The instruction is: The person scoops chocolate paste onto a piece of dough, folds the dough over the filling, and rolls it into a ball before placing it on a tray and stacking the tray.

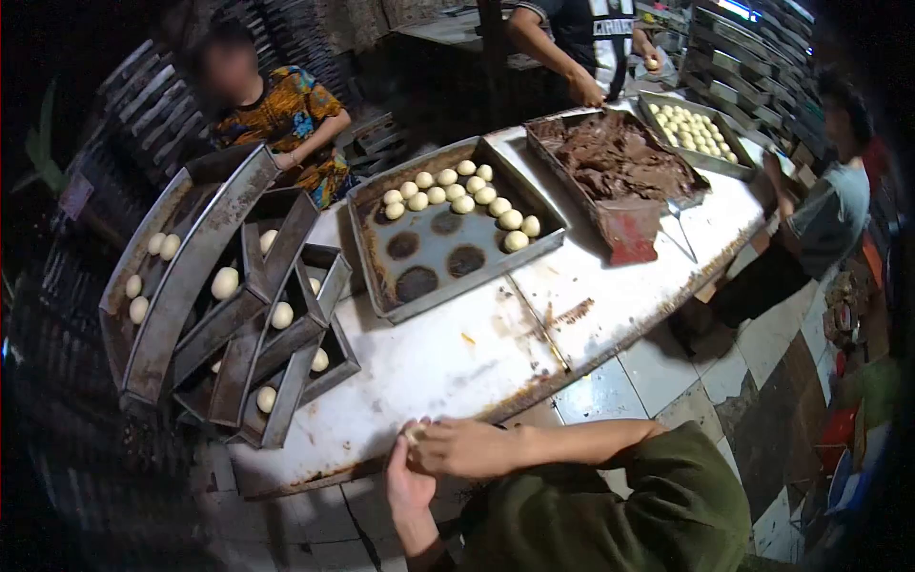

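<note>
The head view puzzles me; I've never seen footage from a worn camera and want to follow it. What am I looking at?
There is no machine here. This single picture comes from a camera worn on someone's head, looking forward and down, so their own bare hands show near the bottom. The left hand and right hand come together around a small pale piece, mostly hidden. At the white table are stacked metal trays, a wide tray holding pale balls, and brown paste. Other people are nearby.

Head cam, wide view, facing fwd & down, frm nr side of worktable [434, 355]
</note>
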Action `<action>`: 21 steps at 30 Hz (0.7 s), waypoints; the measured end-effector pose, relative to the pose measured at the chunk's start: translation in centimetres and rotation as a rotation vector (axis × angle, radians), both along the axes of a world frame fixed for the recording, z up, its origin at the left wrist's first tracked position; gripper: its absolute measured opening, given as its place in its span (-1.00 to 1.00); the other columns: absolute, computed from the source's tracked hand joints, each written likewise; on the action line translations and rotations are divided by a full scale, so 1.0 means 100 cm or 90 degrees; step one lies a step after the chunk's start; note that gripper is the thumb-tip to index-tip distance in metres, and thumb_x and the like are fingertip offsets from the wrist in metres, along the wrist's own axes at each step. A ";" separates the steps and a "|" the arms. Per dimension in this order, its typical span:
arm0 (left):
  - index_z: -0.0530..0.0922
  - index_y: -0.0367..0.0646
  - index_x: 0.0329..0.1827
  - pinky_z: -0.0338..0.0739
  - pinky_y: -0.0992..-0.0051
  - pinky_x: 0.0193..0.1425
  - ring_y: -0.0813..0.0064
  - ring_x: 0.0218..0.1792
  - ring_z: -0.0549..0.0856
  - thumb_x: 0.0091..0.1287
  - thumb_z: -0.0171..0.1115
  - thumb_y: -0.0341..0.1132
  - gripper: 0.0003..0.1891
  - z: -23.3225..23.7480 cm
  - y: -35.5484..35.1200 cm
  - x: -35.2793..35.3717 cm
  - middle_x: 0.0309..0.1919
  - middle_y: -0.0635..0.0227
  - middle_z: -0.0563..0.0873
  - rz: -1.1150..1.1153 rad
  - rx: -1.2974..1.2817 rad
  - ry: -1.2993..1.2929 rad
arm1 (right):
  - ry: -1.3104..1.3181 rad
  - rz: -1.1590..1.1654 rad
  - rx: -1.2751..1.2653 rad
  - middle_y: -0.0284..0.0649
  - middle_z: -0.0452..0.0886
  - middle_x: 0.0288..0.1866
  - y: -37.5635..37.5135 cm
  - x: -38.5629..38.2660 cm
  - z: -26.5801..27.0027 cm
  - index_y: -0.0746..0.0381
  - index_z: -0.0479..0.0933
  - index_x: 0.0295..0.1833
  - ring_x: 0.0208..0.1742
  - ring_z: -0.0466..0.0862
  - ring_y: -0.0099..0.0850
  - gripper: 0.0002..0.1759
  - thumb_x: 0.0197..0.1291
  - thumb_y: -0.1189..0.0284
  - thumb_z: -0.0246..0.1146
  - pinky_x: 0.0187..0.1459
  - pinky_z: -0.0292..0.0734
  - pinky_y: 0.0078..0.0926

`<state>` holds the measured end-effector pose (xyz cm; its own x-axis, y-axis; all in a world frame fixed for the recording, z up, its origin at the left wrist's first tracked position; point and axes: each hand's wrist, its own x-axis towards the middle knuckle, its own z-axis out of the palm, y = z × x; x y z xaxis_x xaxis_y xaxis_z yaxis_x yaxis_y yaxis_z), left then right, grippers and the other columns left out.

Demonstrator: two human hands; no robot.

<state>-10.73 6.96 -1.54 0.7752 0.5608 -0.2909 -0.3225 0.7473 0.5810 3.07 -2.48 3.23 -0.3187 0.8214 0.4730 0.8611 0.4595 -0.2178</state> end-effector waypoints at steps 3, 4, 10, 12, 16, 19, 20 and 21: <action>0.43 -0.20 0.04 0.50 0.33 0.03 0.29 -0.05 0.55 0.38 -0.01 -0.27 -0.73 -0.014 -0.042 0.007 -0.07 0.21 0.56 0.000 -0.030 0.022 | 0.360 -0.024 -0.351 -0.06 0.54 -0.37 -0.055 0.001 0.039 0.25 0.40 -0.19 -0.27 0.58 -0.13 -0.81 0.03 0.50 0.16 -0.29 0.46 -0.21; 0.43 -0.21 0.05 0.48 0.37 0.05 0.33 -0.05 0.55 0.37 -0.01 -0.30 -0.74 -0.006 -0.060 0.020 -0.06 0.22 0.55 0.020 -0.055 0.006 | 0.451 -0.168 -0.142 -0.04 0.48 -0.53 -0.065 -0.003 0.039 0.27 0.39 -0.25 -0.48 0.54 -0.05 -0.85 0.07 0.48 0.17 -0.45 0.42 -0.17; 0.44 -0.21 0.00 0.40 0.44 0.15 0.48 0.02 0.52 0.40 -0.03 -0.23 -0.73 0.012 -0.128 0.095 -0.04 0.35 0.56 0.060 0.012 -0.064 | 0.557 -0.537 0.233 -0.05 0.42 -0.41 -0.064 0.063 -0.003 0.29 0.41 -0.31 -0.34 0.40 -0.08 -0.85 0.19 0.42 0.07 -0.27 0.27 -0.23; 0.46 -0.15 -0.04 0.46 0.41 0.11 0.46 -0.01 0.57 0.38 -0.01 -0.11 -0.70 -0.006 -0.125 0.111 -0.06 0.37 0.59 0.041 -0.130 -0.056 | 0.492 -0.579 0.216 -0.07 0.44 -0.40 -0.078 0.096 -0.020 0.30 0.42 -0.29 -0.33 0.42 -0.11 -0.84 0.23 0.43 0.03 -0.24 0.30 -0.27; 0.37 -0.15 0.10 0.42 0.31 0.20 0.38 0.10 0.51 0.36 -0.11 0.07 -0.52 0.007 -0.132 0.157 0.08 0.32 0.53 0.072 -0.071 0.012 | 0.368 -1.011 0.371 0.02 0.51 -0.22 -0.184 0.268 -0.043 0.35 0.44 -0.09 -0.10 0.48 -0.14 -0.73 0.11 0.46 0.20 -0.02 0.33 -0.29; 0.25 -0.18 0.24 0.27 0.26 0.31 0.33 0.22 0.40 0.37 -0.13 0.07 -0.45 0.013 -0.158 0.212 0.16 0.27 0.45 -0.073 -0.112 -0.112 | 0.037 -1.139 0.318 0.08 0.42 -0.08 -0.256 0.381 -0.071 0.38 0.27 0.09 -0.08 0.44 -0.02 -0.53 0.06 0.49 0.19 -0.07 0.37 -0.25; 0.26 -0.18 0.24 0.24 0.26 0.33 0.31 0.23 0.38 0.37 -0.09 0.01 -0.48 0.020 -0.171 0.237 0.16 0.26 0.45 -0.103 -0.096 -0.128 | 0.102 -1.120 0.261 0.08 0.41 -0.06 -0.263 0.400 -0.083 0.37 0.25 0.11 -0.08 0.44 0.00 -0.51 0.05 0.50 0.20 -0.07 0.37 -0.23; 0.26 -0.19 0.24 0.20 0.25 0.35 0.29 0.24 0.37 0.37 -0.06 -0.04 -0.50 0.024 -0.184 0.263 0.16 0.25 0.45 -0.135 -0.080 -0.146 | 0.167 -1.099 0.207 0.09 0.40 -0.05 -0.269 0.417 -0.092 0.36 0.23 0.12 -0.07 0.43 0.01 -0.49 0.04 0.51 0.20 -0.07 0.38 -0.21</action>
<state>15.57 -11.45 0.85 0.9239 0.3510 -0.1522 -0.2637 0.8726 0.4112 44.72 -29.34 -5.97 0.8280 -0.0194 0.5604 0.3264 -0.7960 -0.5097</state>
